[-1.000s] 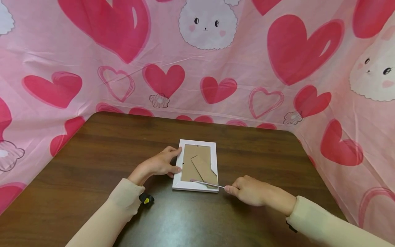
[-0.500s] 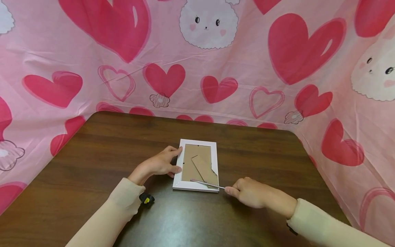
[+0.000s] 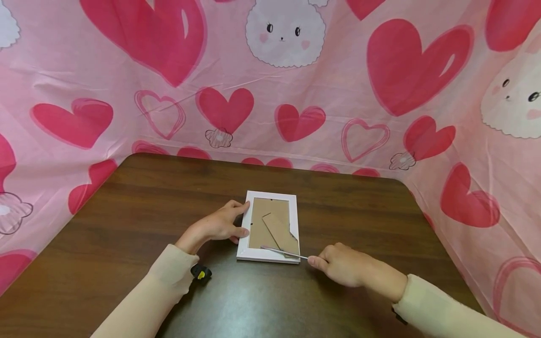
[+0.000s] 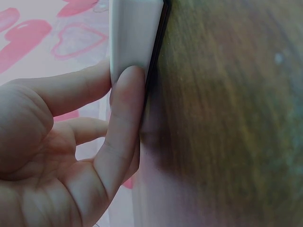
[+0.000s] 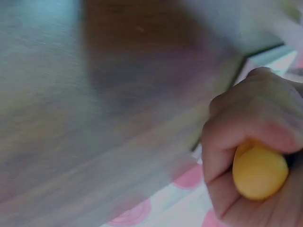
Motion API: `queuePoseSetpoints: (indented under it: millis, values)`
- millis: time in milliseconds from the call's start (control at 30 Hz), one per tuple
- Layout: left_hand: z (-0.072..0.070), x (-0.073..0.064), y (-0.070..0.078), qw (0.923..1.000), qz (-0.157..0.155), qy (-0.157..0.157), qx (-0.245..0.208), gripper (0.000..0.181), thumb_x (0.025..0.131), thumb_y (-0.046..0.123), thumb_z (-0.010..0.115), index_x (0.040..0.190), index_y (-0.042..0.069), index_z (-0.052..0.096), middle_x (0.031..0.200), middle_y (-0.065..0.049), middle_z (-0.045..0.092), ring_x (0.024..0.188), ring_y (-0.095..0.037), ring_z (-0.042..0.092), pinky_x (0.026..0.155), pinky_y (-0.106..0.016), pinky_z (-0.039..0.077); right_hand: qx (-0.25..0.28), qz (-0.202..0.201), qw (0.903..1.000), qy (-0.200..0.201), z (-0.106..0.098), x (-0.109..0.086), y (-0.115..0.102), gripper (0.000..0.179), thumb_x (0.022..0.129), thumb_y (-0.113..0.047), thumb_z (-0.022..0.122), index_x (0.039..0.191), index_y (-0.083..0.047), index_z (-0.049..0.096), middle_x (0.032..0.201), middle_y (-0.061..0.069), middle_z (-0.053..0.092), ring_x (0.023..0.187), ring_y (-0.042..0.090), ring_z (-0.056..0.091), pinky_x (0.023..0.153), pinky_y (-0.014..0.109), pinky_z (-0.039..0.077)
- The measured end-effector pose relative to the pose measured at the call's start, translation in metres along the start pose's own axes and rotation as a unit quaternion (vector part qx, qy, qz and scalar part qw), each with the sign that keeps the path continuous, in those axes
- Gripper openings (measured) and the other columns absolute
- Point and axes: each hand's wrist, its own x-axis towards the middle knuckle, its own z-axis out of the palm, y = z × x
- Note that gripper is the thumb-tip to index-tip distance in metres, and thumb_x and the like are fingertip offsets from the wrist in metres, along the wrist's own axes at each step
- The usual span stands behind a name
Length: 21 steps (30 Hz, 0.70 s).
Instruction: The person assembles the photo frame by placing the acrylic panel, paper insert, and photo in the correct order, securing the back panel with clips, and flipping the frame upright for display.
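Note:
A white picture frame (image 3: 243, 244) lies back side up on the table, showing its brown backing board (image 3: 267, 206) and a slanted brown stand leg (image 3: 279, 230). My left hand (image 3: 220, 222) grips the frame's left edge; in the left wrist view its fingers (image 4: 127, 94) press on the white side. My right hand (image 3: 342, 264) holds a screwdriver, its yellow handle (image 5: 259, 172) wrapped by curled fingers with the rounded end showing. The screwdriver's thin metal shaft (image 3: 291, 254) reaches left over the frame's near edge, crossing the leg's lower end, with its tip close over the backing's near border.
The dark brown wooden table (image 3: 169, 188) spreads around the frame. A pink cloth (image 3: 262, 155) printed with hearts and white animal faces hangs behind it and at both sides. A black and yellow piece (image 3: 200, 273) sits at the left wrist.

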Motion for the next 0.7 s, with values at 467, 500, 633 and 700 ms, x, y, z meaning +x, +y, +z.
queuePoseSetpoints:
  millis: [467,500,633,700]
  values:
    - [0.002,-0.001,-0.001,1.0000,0.002,0.000,0.001,0.090,0.094,0.004,0.080,0.168,0.007,0.028,0.158,-0.022,0.031,0.104,-0.027,0.062,0.072,-0.034,0.065,-0.099,-0.080,0.9866,0.102,-0.035,-0.010,-0.001,0.039,0.111,-0.046,0.054,0.085,-0.025,0.074,0.067,-0.016,0.051,0.065,0.003,0.050,0.063,0.031,0.048]
    - [0.001,-0.001,-0.001,1.0000,0.001,0.001,0.004,0.091,0.094,0.005,0.080,0.168,0.007,0.028,0.158,-0.022,0.031,0.104,-0.027,0.062,0.072,-0.033,0.065,-0.099,-0.074,0.9860,0.112,-0.038,-0.011,0.001,0.039,0.111,-0.046,0.054,0.085,-0.025,0.074,0.068,-0.016,0.053,0.066,0.003,0.051,0.064,0.031,0.049]
    - [0.000,-0.002,0.000,1.0000,-0.002,0.002,0.007,0.091,0.093,0.005,0.080,0.168,0.007,0.028,0.159,-0.022,0.031,0.105,-0.027,0.062,0.073,-0.034,0.065,-0.109,-0.041,0.9816,0.151,-0.046,-0.015,0.009,0.036,0.110,-0.040,0.057,0.081,-0.024,0.070,0.068,-0.013,0.055,0.066,0.007,0.052,0.064,0.035,0.049]
    - [0.000,-0.002,0.000,1.0000,-0.002,0.000,0.004,0.091,0.093,0.004,0.080,0.168,0.007,0.028,0.159,-0.022,0.031,0.103,-0.027,0.063,0.073,-0.034,0.065,-0.116,-0.033,0.9791,0.164,-0.047,-0.017,0.013,0.035,0.110,-0.038,0.058,0.079,-0.024,0.065,0.066,-0.011,0.052,0.065,0.009,0.051,0.064,0.035,0.047]
